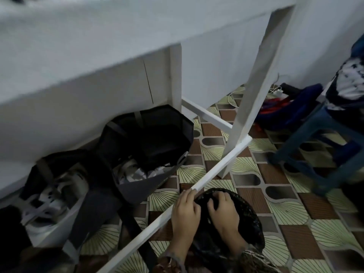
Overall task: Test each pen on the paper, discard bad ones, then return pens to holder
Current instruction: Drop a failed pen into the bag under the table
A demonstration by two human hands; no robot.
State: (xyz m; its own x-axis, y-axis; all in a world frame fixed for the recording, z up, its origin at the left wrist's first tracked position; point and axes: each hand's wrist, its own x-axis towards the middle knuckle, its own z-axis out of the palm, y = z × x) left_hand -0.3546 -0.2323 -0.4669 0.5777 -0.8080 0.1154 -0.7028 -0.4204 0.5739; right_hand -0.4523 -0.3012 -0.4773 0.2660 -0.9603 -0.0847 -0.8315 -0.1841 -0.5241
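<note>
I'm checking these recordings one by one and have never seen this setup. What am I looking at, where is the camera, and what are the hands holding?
There is no machine here. A person wears one camera on the head, pointing forward and down, so the single picture shows their own two hands from above. The view is of a patterned tiled floor beside a white table. The left hand and the right hand both grip the crumpled top of a black plastic bag. Dark cloth bags sit under the table, and a blue stool stands at the right. No pen, paper or holder is in view.

Inside of black bag (248,217) apparently too dark.
</note>
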